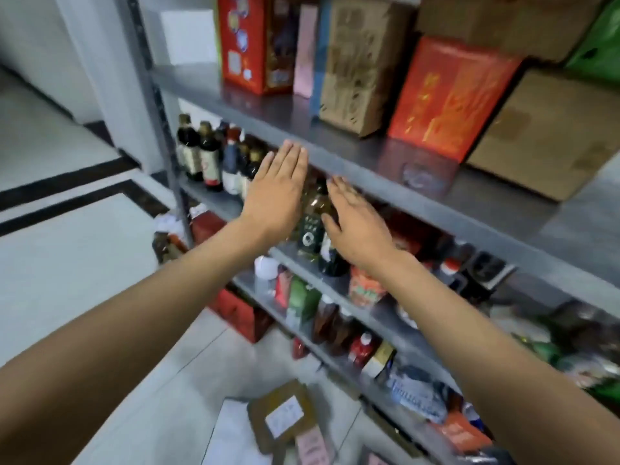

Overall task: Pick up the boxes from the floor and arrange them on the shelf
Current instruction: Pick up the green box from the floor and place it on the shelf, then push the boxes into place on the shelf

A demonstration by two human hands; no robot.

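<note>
A: Hands first. What is their state?

B: Left hand is flat, fingers straight and together, palm down, holding nothing. Right hand is likewise spread flat and empty. Both hang in front of the grey metal shelf, at the edge of its upper board; whether the fingertips touch that edge, I cannot tell.

A: Boxes on the upper board?

B: Six noted. A red box with a printed front stands at the left, a slim pink box just beside it, then a tall brown carton. A second red box with gold lettering leans tilted next to that carton. A plain cardboard box sits at the right, another cardboard box stacked above.

A: Anything left on the floor?

B: Yes. A brown box with a white label lies on the tiled floor near the bottom of the view, on white paper, with a small pink box just beside it.

A: Lower boards?

B: Dark bottles stand on the board below, one bottle between the two hands. The view is blurred; labels are unreadable
</note>
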